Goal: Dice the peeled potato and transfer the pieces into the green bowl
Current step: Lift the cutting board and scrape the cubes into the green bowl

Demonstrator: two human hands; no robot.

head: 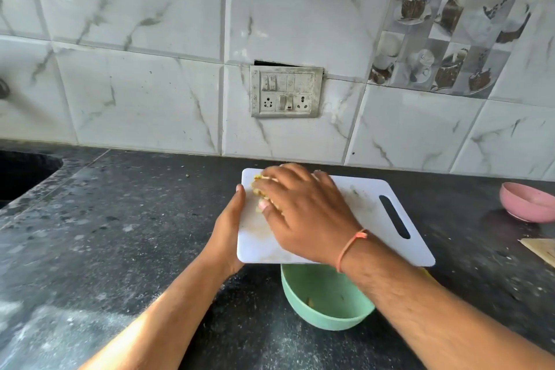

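Potato pieces: small pale-yellow dice, bunched at the far left corner of the white cutting board and largely covered by the right hand; their count cannot be told. The right hand lies palm-down on the board, fingers extended and close together over the pieces, thumb tip on the board surface; an orange thread circles its wrist. The left hand grips the board's left edge, thumb on top, the other fingers hidden underneath. The board is held above the tabletop, its near edge directly over the green bowl; its slotted handle points right.

Containers: the green bowl stands on the tabletop below the board and between the 2 forearms. Its far rim is hidden by the board; a few small yellowish bits lie on its inner wall. A pink bowl sits near the right margin, well apart from the board; its contents cannot be seen.

Edges and room: the dark speckled tabletop meets a tiled wall just behind the board, where a switch panel is mounted. A sink opening cuts in at the far left. Open tabletop lies left of the left forearm. A wooden board corner enters at the right edge.
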